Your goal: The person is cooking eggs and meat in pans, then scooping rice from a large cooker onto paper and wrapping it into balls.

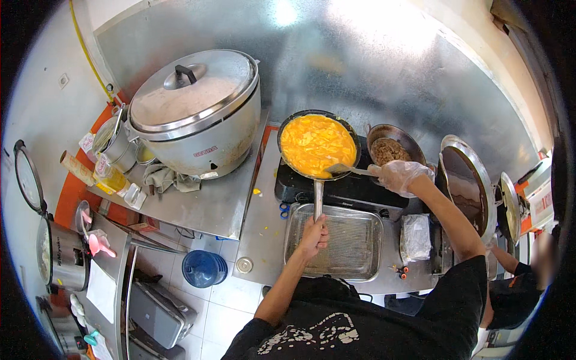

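My left hand grips the metal handle of a round frying pan on the black gas stove. Half-set yellow egg with pale folds fills the pan. In a clear plastic glove, my right hand holds a spatula. The spatula's blade dips into the egg at the pan's near edge. Behind that hand sits a dark wok with brown crumbly food in it.
A large Getra rice cooker stands at left. Before me lies a wire-mesh metal tray, with a wrapped packet and orange-handled scissors to its right. A big pot of dark liquid is farther right. Another person stands at far right.
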